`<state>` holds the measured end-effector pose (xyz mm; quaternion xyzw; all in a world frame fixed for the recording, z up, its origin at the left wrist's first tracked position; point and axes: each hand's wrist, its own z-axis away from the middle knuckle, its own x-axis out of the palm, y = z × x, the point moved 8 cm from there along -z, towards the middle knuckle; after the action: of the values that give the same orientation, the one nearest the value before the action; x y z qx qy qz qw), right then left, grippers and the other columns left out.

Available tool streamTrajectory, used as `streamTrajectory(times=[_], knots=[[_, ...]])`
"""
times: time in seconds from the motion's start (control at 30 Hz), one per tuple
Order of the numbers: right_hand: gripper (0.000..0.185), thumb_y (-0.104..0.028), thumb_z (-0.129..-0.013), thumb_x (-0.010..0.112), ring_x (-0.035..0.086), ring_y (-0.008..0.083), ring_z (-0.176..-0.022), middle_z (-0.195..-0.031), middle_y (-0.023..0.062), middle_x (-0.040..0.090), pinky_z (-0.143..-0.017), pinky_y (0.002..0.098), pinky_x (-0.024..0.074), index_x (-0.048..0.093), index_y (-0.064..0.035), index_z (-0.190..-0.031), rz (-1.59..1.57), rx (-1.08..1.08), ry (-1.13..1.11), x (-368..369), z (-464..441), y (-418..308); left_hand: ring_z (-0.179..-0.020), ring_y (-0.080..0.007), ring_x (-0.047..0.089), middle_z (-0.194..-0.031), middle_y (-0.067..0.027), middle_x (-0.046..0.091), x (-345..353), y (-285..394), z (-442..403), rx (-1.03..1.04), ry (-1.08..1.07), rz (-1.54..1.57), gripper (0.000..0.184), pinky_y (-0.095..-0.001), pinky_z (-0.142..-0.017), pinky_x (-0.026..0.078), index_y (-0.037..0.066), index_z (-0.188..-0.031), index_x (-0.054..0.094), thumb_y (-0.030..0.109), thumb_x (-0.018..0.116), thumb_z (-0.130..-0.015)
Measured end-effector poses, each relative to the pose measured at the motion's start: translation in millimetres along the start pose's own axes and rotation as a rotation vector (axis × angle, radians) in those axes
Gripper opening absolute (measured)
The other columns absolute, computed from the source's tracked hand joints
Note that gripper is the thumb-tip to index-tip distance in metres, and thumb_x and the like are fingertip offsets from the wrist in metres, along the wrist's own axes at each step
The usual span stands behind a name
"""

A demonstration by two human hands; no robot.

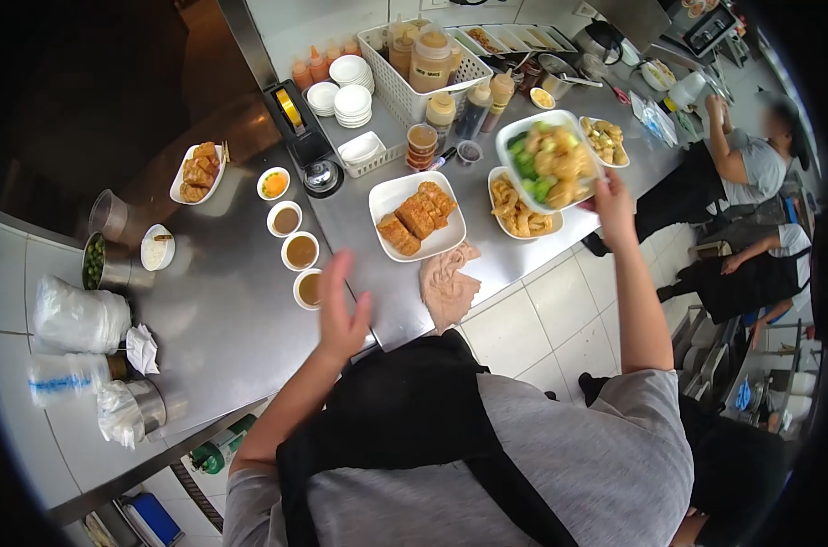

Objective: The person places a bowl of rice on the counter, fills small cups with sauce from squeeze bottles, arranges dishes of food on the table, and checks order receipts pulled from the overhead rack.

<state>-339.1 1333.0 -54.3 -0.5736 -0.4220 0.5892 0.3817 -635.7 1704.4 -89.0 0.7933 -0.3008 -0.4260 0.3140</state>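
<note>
My right hand [612, 208] grips the right edge of a white dish [551, 164] of broccoli and battered pieces, tilted above the counter. Partly under it is a white bowl of fried strips [523, 214]. My left hand [343, 310], slightly blurred, is raised with fingers apart and holds nothing. Beside it are small cups of brown sauce [300, 251]. Between my hands stands a square white dish [418, 219] with browned, sliced pieces. A crumpled pinkish cloth [449, 284] lies at the counter's front edge.
Sauce bottles fill a white basket [424, 91] at the back, near stacked small plates [352, 105] and a bell [322, 178]. Another bowl of fried food [605, 141] is right of the dish. Two people [751, 159] [751, 283] work at right; plastic bags [81, 314] are left.
</note>
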Motion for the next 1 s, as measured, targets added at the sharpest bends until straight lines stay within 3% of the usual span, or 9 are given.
streamTrajectory(times=[0.13, 0.23, 0.33, 0.37, 0.47, 0.6, 0.8, 0.87, 1.0], knots=[[0.032, -0.009, -0.093, 0.040, 0.066, 0.0187, -0.077, -0.098, 0.0135, 0.062, -0.064, 0.0282, 0.0587, 0.044, 0.0064, -0.120, -0.175, 0.160, -0.273, 96, 104, -16, -0.115, -0.0263, 0.052, -0.134, -0.0176, 0.039, 51, 4, -10, -0.512, -0.125, 0.910, 0.050, -0.0387, -0.094, 0.044, 0.004, -0.140, 0.026, 0.032, 0.033, -0.100], [0.032, -0.008, -0.092, 0.041, 0.066, 0.0196, -0.074, -0.094, 0.0154, 0.060, -0.061, 0.0278, 0.0584, 0.041, 0.0082, -0.120, -0.261, 0.261, -0.433, 160, 171, -12, -0.106, -0.0222, 0.058, -0.125, -0.0152, 0.046, 51, -10, 11, -0.724, -0.188, 1.157, 0.053, -0.0354, -0.083, 0.053, 0.005, -0.138, 0.029, 0.042, 0.025, -0.100], [0.029, -0.012, -0.096, 0.040, 0.065, 0.0159, -0.069, -0.090, 0.0125, 0.061, -0.059, 0.0256, 0.0572, 0.044, 0.0049, -0.119, -0.272, 0.268, -0.493, 202, 213, -5, -0.100, -0.0205, 0.060, -0.121, -0.0135, 0.050, 24, -41, 45, -0.798, -0.077, 0.881, 0.051, -0.0320, -0.073, 0.057, 0.006, -0.135, 0.032, 0.042, 0.024, -0.100], [0.027, -0.014, -0.097, 0.040, 0.064, 0.0144, -0.066, -0.086, 0.0109, 0.061, -0.059, 0.0247, 0.0558, 0.045, 0.0043, -0.117, -0.314, 0.307, -0.494, 211, 222, -8, -0.105, -0.0227, 0.058, -0.122, -0.0149, 0.049, 18, -46, 52, -0.819, -0.023, 0.939, 0.048, -0.0354, -0.085, 0.053, 0.004, -0.132, 0.031, 0.040, 0.026, -0.101], [0.027, -0.017, -0.098, 0.043, 0.064, 0.0160, -0.066, -0.084, 0.0095, 0.062, -0.058, 0.0259, 0.0539, 0.046, 0.0035, -0.116, -0.383, 0.332, -0.436, 213, 229, 21, -0.108, -0.0227, 0.057, -0.120, -0.0148, 0.050, 9, -63, 69, -0.879, 0.081, 0.994, 0.045, -0.0361, -0.085, 0.054, 0.004, -0.131, 0.033, 0.037, 0.027, -0.101], [0.021, -0.006, -0.083, 0.063, 0.059, 0.0203, -0.061, -0.081, 0.0120, 0.060, -0.057, 0.0309, 0.0483, 0.057, 0.0009, -0.102, 0.491, -0.526, -0.321, 213, 247, 20, -0.103, -0.0213, 0.058, -0.116, -0.0144, 0.054, 8, -80, 78, -0.886, -0.024, 0.824, 0.047, -0.0305, -0.083, 0.050, 0.002, -0.130, 0.039, 0.037, 0.028, -0.101], [0.012, -0.009, -0.091, 0.053, 0.058, 0.0085, -0.078, -0.090, 0.0018, 0.060, -0.067, 0.0254, 0.0455, 0.059, -0.0020, -0.100, -0.255, 0.190, -0.227, 162, 202, 50, -0.112, -0.0276, 0.051, -0.120, -0.0186, 0.055, 11, -81, 68, -0.835, -0.351, 0.472, 0.047, -0.0327, -0.100, 0.034, -0.005, -0.122, 0.048, 0.034, 0.030, -0.101], [0.015, -0.013, -0.095, 0.048, 0.055, 0.0114, -0.097, -0.104, 0.0033, 0.060, -0.086, 0.0279, 0.0440, 0.057, -0.0045, -0.104, -0.391, 0.297, -0.232, 158, 194, 36, -0.113, -0.0275, 0.051, -0.120, -0.0197, 0.055, 16, -92, 63, -0.752, -0.382, 0.404, 0.050, -0.0327, -0.099, 0.035, -0.006, -0.124, 0.046, 0.035, 0.031, -0.100], [0.015, -0.014, -0.092, 0.052, 0.058, 0.0183, -0.093, -0.102, 0.0048, 0.063, -0.083, 0.0309, 0.0450, 0.060, -0.0053, -0.101, 0.050, -0.088, -0.583, 203, 185, 10, -0.115, -0.0266, 0.050, -0.122, -0.0204, 0.054, 38, -109, 63, -0.744, -0.498, 0.456, 0.052, -0.0325, -0.099, 0.036, -0.006, -0.125, 0.046, 0.038, 0.033, -0.099]])
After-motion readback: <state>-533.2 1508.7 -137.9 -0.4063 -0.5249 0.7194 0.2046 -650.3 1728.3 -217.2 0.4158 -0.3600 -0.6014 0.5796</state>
